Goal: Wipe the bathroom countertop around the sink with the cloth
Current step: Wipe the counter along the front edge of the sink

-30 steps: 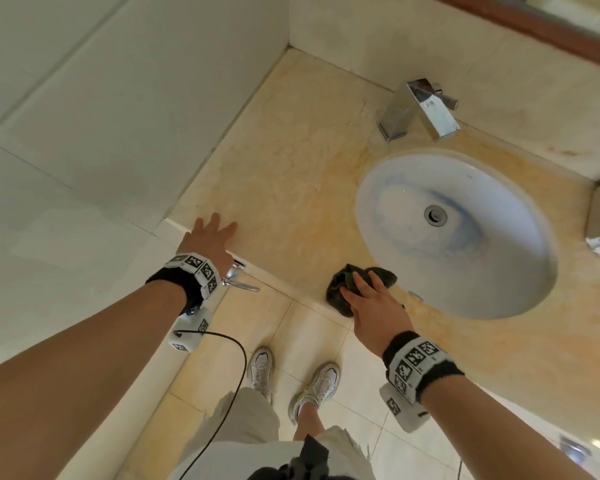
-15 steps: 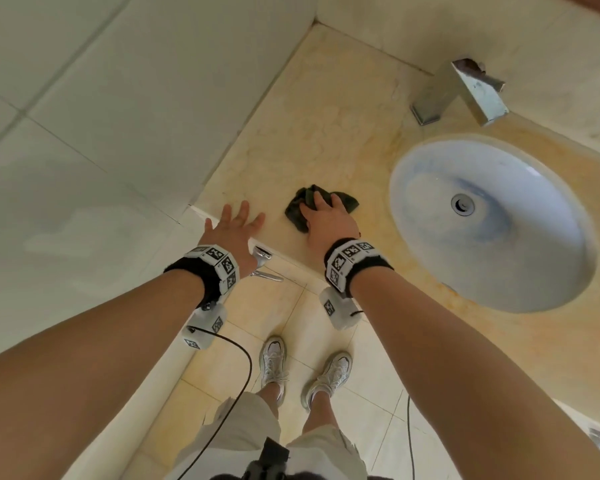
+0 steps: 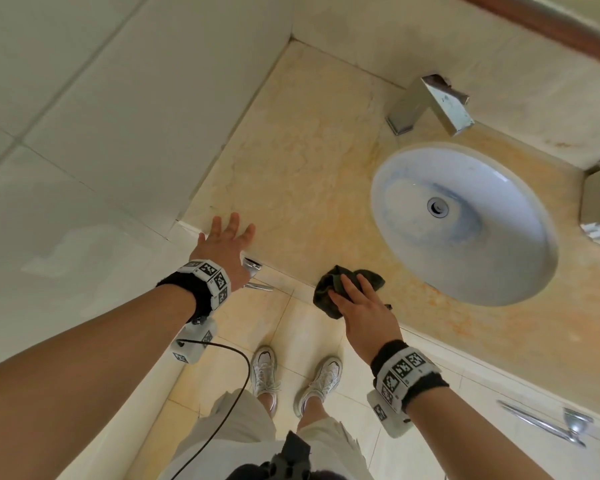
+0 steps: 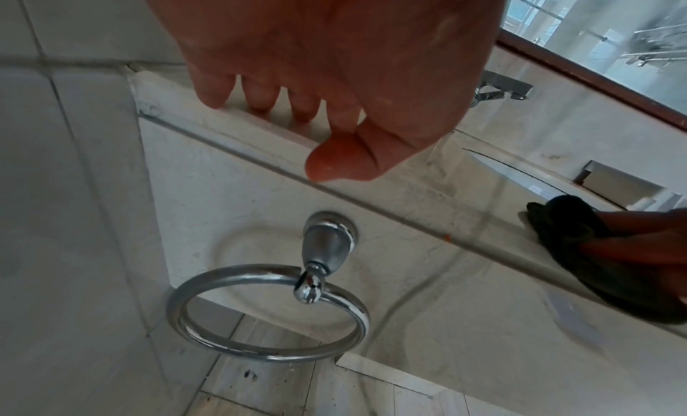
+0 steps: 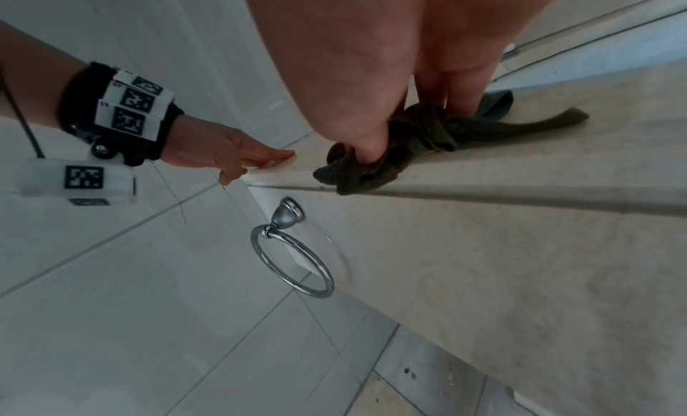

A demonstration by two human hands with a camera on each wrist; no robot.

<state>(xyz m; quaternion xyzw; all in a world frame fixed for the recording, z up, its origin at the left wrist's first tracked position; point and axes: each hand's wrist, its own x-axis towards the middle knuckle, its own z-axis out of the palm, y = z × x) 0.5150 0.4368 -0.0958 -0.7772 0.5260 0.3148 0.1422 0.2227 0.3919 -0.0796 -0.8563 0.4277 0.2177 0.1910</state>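
Head view: right hand (image 3: 362, 311) presses the dark cloth (image 3: 326, 292) onto the countertop (image 3: 302, 168) front edge, fingers flat, thumb curled into the fabric; sink (image 3: 465, 223) just beyond. Left hand (image 3: 224, 242) rests flat, unclenched, at the front left corner. Judged mid-task: no wiped area is distinguishable. Countertop right of the sink is cut off.

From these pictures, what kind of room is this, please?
Most likely a bathroom: an oval sink set in a marble countertop, a chrome faucet behind it, and a towel ring below the edge.
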